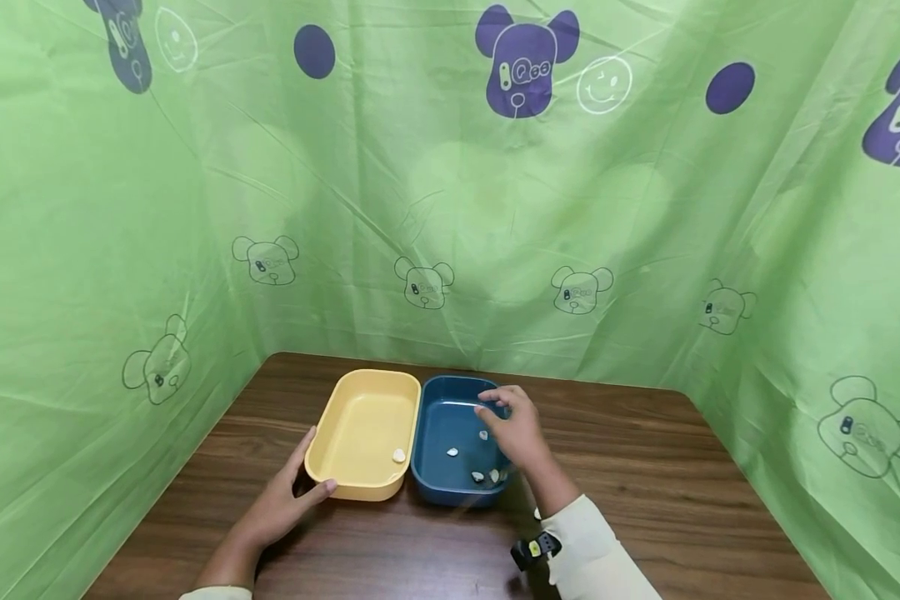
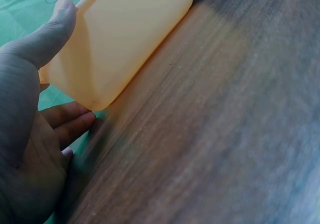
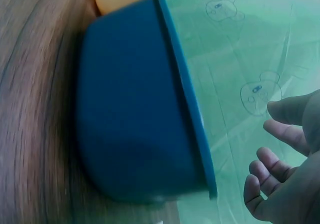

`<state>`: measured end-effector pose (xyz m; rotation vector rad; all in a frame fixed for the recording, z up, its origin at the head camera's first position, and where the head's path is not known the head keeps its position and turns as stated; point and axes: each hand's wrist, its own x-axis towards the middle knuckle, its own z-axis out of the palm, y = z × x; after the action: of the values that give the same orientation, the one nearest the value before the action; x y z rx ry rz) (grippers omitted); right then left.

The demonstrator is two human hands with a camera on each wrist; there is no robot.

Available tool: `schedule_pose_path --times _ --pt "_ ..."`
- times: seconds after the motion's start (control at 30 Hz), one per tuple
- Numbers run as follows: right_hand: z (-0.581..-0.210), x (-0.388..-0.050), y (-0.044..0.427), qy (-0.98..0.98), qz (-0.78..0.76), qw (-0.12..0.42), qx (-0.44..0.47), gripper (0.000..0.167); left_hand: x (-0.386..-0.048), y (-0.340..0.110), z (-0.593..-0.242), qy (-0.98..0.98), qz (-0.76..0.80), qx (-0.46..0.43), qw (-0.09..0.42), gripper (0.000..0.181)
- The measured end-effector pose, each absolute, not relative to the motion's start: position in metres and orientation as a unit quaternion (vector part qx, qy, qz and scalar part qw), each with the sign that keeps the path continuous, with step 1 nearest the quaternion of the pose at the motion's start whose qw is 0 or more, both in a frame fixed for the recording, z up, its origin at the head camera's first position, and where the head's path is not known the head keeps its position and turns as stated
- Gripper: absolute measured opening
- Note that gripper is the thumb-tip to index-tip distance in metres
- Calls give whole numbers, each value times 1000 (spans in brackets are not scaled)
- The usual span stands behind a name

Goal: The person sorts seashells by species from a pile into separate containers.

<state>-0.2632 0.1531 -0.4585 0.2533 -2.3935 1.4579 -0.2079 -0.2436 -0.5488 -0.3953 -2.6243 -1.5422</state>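
On the wooden table, a yellow tray (image 1: pixel 363 483) and a blue tray (image 1: pixel 457 492) stand side by side, their long sides touching or nearly so. My left hand (image 1: pixel 285 500) holds the yellow tray's near-left corner, thumb at the front rim and fingers along the outer left side. One small whitish piece (image 1: pixel 399 456), like a shell or pebble, lies inside the yellow tray. Several similar pieces (image 1: pixel 452 452) are spread about the blue tray. Above that tray's right side hovers my right hand (image 1: pixel 520 427), fingers loosely bent, thumb apart from them, nothing visible between them.
Another small whitish piece (image 1: pixel 537 514) lies on the table (image 1: pixel 645 500) beside my right forearm, partly hidden. A dark strap device (image 1: pixel 536 550) is on my right wrist. Green printed curtain (image 1: pixel 435 208) encloses the table's back and sides.
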Motion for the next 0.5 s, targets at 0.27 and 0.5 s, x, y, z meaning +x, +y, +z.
schedule_pose_path --times 0.27,0.5 --pt "-464 -261 176 -837 513 178 69 14 -208 -243 -550 -852 -506 -129 37 103" --pt "-469 -259 202 -844 500 190 45 18 -208 -243 -549 -853 -505 -128 36 103"
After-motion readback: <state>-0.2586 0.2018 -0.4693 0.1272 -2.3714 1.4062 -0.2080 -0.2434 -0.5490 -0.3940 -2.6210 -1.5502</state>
